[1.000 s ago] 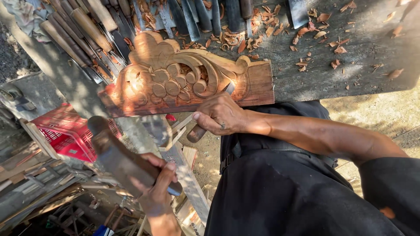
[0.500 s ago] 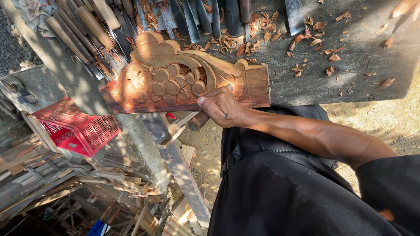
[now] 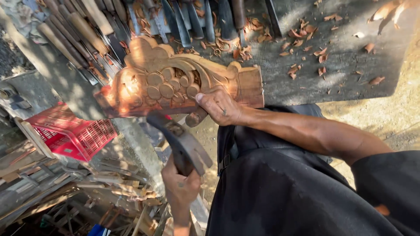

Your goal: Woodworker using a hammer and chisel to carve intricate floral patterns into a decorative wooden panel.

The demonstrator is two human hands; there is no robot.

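A carved wooden piece (image 3: pixel 166 85) with round grape-like shapes and scrolls lies at the edge of a grey workbench (image 3: pixel 332 74). My right hand (image 3: pixel 221 105) rests against its near edge, shut on a chisel whose wooden handle end (image 3: pixel 195 118) sticks out below the fist. Below it, my left hand (image 3: pixel 180 189) grips a dark wooden mallet (image 3: pixel 181 142), its head raised to just under the carving, close to the chisel handle.
Rows of chisels (image 3: pixel 192 19) and wooden-handled tools (image 3: pixel 74 30) lie along the bench behind the carving, among wood chips (image 3: pixel 306 37). A red plastic crate (image 3: pixel 72 133) and scrap timber (image 3: pixel 78 188) sit on the ground at left. Sandy ground (image 3: pixel 385 118) lies at right.
The mallet and my left hand dropped out of view half a second ago; now they are back, raised close under the chisel handle. My right hand stays on the chisel at the carving.
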